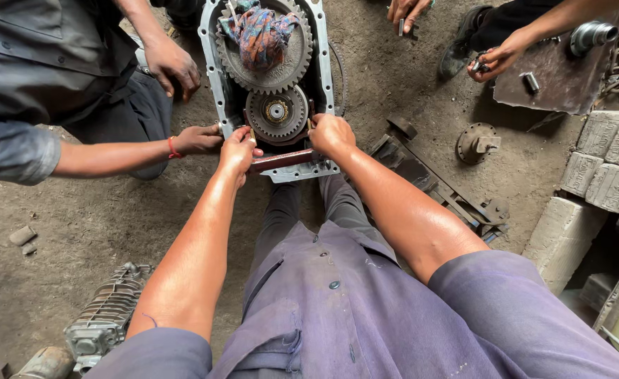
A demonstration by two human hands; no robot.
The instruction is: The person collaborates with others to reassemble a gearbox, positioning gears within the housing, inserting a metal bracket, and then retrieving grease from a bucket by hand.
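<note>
Both hands — left hand [238,149], right hand [330,133] — clamped on a red bracket [281,160] beneath the small gear [276,112] in its grey housing [214,77].

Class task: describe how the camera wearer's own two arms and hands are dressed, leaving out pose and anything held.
Both arms are bare from the short sleeves down. The sleeves belong to a faded purple-grey buttoned work shirt. The left hand and right hand wear no gloves; no rings or wristbands are visible on them.

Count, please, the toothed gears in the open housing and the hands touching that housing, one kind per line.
Toothed gears: 2, large gear and small gear.
Hands on the housing: 3, left hand, right hand, co-worker's hand.
Total: 5.
</note>
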